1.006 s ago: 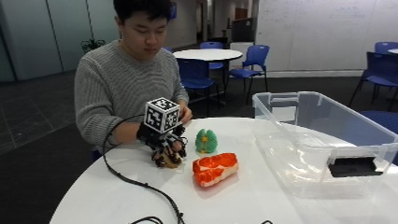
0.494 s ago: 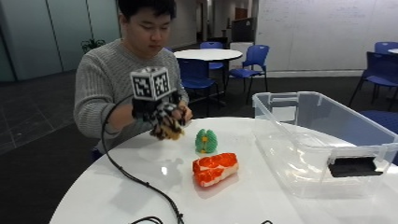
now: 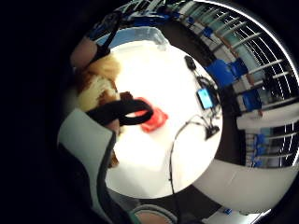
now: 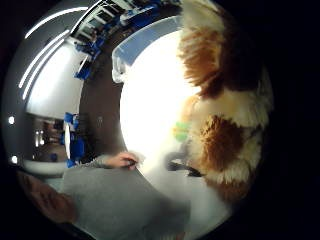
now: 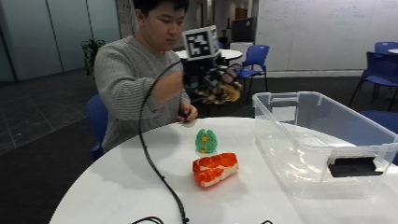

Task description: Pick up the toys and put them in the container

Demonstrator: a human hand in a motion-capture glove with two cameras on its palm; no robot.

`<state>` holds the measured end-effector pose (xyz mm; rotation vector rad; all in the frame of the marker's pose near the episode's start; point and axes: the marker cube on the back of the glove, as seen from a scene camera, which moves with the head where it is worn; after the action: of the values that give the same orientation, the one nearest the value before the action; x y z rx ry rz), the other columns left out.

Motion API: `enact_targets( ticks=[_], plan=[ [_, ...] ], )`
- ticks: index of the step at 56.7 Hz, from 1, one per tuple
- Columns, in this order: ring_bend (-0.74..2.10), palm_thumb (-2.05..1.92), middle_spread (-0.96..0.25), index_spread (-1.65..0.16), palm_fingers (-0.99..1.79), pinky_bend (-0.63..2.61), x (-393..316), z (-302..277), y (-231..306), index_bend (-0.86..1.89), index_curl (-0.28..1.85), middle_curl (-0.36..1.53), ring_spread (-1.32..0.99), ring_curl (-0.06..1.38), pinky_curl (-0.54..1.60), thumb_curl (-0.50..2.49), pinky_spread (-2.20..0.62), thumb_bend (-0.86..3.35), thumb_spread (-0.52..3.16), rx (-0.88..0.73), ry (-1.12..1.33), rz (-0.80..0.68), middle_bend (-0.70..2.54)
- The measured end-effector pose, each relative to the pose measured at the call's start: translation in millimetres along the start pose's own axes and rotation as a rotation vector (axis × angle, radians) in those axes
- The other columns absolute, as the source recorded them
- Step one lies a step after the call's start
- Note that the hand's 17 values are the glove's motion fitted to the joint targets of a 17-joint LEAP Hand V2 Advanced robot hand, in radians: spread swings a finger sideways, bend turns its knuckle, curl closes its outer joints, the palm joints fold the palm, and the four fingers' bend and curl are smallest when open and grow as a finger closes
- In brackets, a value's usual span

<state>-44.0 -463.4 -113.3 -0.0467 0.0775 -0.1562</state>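
room: open hall, blue chairs behind; round white bench (image 5: 124,186).
hands: right hand (image 5: 208,77) raised at upper centre, fingers curled round brown-cream plush toy (image 5: 223,91).
container (image 5: 323,140): clear bin, right side.
risk: plush could catch bin rim or drop short.
around: green toy (image 5: 206,141), red-white toy (image 5: 215,169) centre, not in path.
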Motion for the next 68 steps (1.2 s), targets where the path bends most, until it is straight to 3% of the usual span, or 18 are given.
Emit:
enact_targets(
  ticks=[4, 12, 21, 24, 34, 44, 52, 57, 68],
  plan=[
    [0.7, 0.63, -0.32, -0.41, 0.65, 1.12, -3.3, 8.0, -59.2, 0.21, 0.87, 0.51, -0.41, 0.43, 0.36, 0.76, -0.31, 0.07, 1.05, 0.032, 0.127, -0.06, 0.32],
    [0.68, 0.63, -0.33, -0.43, 0.6, 1.13, -62.4, 40.0, -183.1, 0.19, 0.93, 0.54, -0.41, 0.43, 0.36, 0.78, -0.29, 0.05, 1.05, 0.041, 0.0, 0.13, 0.31],
    [0.67, 0.61, -0.33, -0.44, 0.55, 1.15, -70.3, 87.2, -238.2, 0.18, 1.0, 0.57, -0.41, 0.44, 0.37, 0.8, -0.28, 0.03, 1.07, -0.079, 0.155, 0.103, 0.31],
    [0.67, 0.61, -0.33, -0.45, 0.53, 1.16, -72.4, 94.0, -242.7, 0.17, 1.01, 0.58, -0.41, 0.44, 0.36, 0.81, -0.28, 0.02, 1.08, -0.097, 0.119, 0.047, 0.31],
    [0.66, 0.6, -0.34, -0.46, 0.47, 1.18, -73.5, 123.9, -248.1, 0.18, 1.07, 0.61, -0.4, 0.45, 0.37, 0.82, -0.26, 0.01, 1.11, -0.158, 0.078, 0.073, 0.32],
    [0.44, 0.27, -0.25, -0.43, -0.08, 1.39, -62.9, 143.5, -234.7, 0.06, 0.94, 0.53, -0.22, 0.41, 0.43, 0.64, -0.1, -0.09, 1.22, -0.297, 0.085, 0.087, 0.12],
    [0.4, 0.09, -0.18, -0.4, -0.18, 1.47, -62.8, 134.1, -223.4, 0.05, 0.74, 0.44, -0.11, 0.36, 0.42, 0.52, -0.01, -0.06, 1.23, -0.265, 0.016, 0.089, 0.12],
    [0.39, 0.03, -0.16, -0.38, -0.18, 1.43, -54.4, 125.0, -212.2, 0.08, 0.66, 0.42, -0.08, 0.36, 0.4, 0.47, 0.02, -0.04, 1.23, -0.236, 0.139, 0.119, 0.14],
    [0.36, -0.05, -0.15, -0.37, -0.16, 1.28, -43.1, 68.9, -142.1, 0.12, 0.53, 0.38, -0.04, 0.35, 0.35, 0.39, 0.04, -0.04, 1.25, -0.113, -0.08, 0.028, 0.16]
  ],
)
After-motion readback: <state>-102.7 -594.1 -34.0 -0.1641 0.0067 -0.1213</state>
